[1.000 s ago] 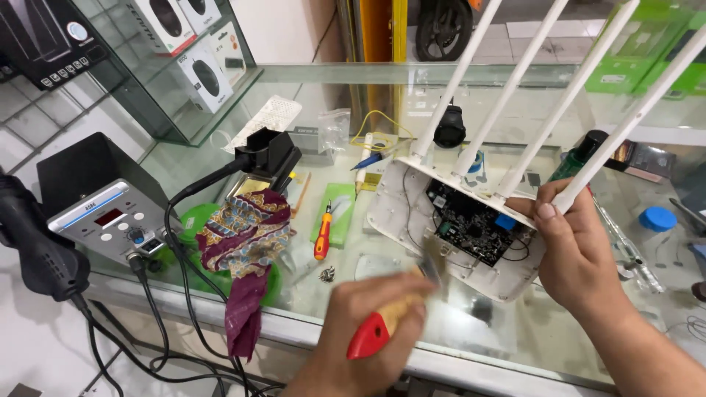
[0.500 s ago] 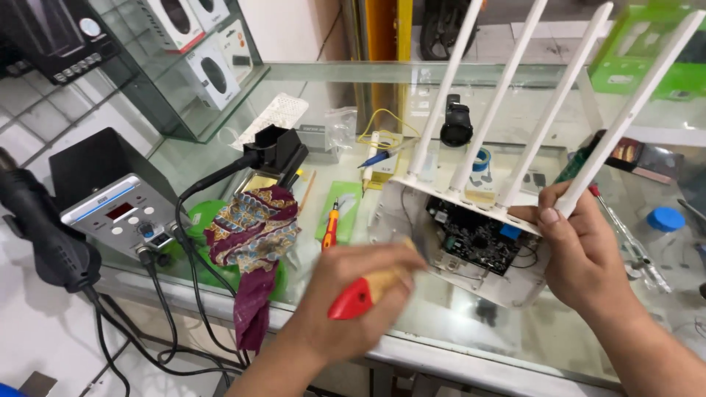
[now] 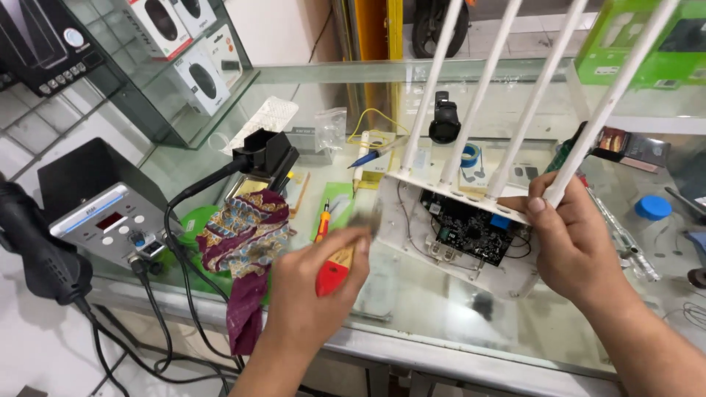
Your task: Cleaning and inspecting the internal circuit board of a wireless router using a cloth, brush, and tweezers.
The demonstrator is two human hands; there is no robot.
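Note:
My right hand [image 3: 573,242] grips the far right edge of an opened white router [image 3: 456,228], tilted up on the glass counter. Its black circuit board [image 3: 467,229] faces me and several white antennas [image 3: 482,95] stick up. My left hand [image 3: 312,294] holds a small brush with a red and wooden handle [image 3: 334,270]. The bristles [image 3: 364,224] are blurred, just left of the router's open shell.
A grey rework station [image 3: 103,220] with a black hot-air handle [image 3: 33,254] and cables stands at left. A patterned cloth [image 3: 246,235], soldering-iron stand [image 3: 265,158], red screwdriver [image 3: 322,224] and blue lid [image 3: 651,207] lie on the glass counter [image 3: 441,316]. Boxed mice [image 3: 195,55] fill a glass shelf.
My left hand has drawn the brush away to the left, off the circuit board. My right hand keeps the router tilted up in about the same place.

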